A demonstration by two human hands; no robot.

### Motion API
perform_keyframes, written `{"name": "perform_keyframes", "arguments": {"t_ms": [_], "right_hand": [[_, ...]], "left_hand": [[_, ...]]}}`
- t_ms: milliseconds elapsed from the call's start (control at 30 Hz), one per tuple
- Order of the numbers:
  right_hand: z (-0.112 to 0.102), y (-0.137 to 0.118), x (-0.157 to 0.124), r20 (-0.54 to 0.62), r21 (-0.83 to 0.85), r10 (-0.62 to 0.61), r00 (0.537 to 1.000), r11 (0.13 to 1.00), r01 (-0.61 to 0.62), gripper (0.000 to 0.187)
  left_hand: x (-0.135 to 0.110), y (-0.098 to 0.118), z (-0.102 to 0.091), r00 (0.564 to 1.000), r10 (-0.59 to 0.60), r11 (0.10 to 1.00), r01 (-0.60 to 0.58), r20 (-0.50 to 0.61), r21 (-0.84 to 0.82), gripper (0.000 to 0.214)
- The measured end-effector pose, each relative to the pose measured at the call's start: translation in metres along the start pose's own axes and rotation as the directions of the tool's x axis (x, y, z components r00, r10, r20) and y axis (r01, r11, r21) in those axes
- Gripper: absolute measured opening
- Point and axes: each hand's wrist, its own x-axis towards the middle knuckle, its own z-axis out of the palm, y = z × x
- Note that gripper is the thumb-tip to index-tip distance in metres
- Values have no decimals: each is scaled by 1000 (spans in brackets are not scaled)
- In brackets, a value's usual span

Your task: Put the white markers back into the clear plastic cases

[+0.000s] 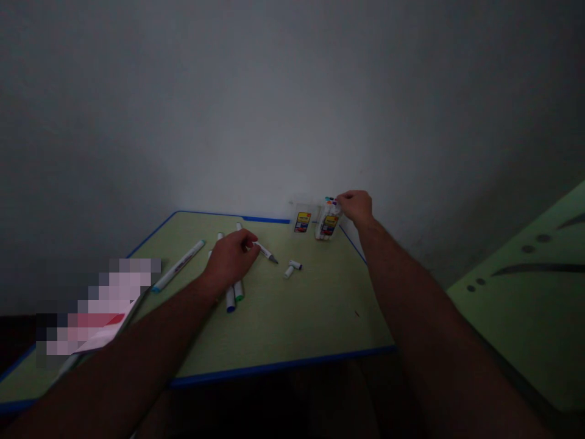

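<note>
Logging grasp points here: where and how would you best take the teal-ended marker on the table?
Likely mid-barrel on the teal-ended marker, from above, pinching across its length: it lies flat, long and straight, its middle uncovered. The near end, beside the pale item, looks more crowded.

A pale green table edged in blue carries two white caps right of its middle and, far right, a clear marker case. Left of centre lie a blue-ended marker and a green-ended marker; farther left, a light-blue-ended marker beside what may be a pinkish sheet.
</note>
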Motion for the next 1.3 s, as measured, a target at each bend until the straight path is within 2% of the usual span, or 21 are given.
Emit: {"name": "perform_keyframes", "arguments": {"t_ms": [167,300,367,467,533,667,800,1067,1200,1300], "right_hand": [[-3,1,-4,-70,57,1,998,998,3,17],[-5,-15,-22,-172,139,14,985,990,10,17],[0,-27,-38,-178,214,29,984,977,10,16],[17,-42,-69,-99,311,29,995,950,3,15],[30,-49,-91,-7,346,4,1000,938,-1,17],[43,-56,-123,150,346,-99,984,937,42,19],[40,-57,-136,178,298,-184,967,946,125,19],[47,-51,-141,244,220,-251,937,955,198,16],[45,-60,-148,274,235,-346,897,929,287,13],[41,-73,-160,292,303,-497,818,859,413,13]], "left_hand": [[0,-2,0,1000,-12,1000,12,-3,-19,20],[2,-2,-1,1000,-15,1000,15,-4,19,22],[4,-3,-3,1000,-16,999,17,-11,52,21],[9,-7,-8,999,-16,995,21,-45,97,18],[13,-10,-14,997,-35,991,44,-70,125,18],[20,-17,-25,981,-111,980,134,-158,147,19],[22,-20,-30,973,-133,979,159,-189,128,19],[25,-25,-30,960,-127,979,162,-249,123,18],[28,-32,-33,942,-146,975,189,-304,117,20],[30,-35,-36,927,-149,973,199,-344,114,20]]}}
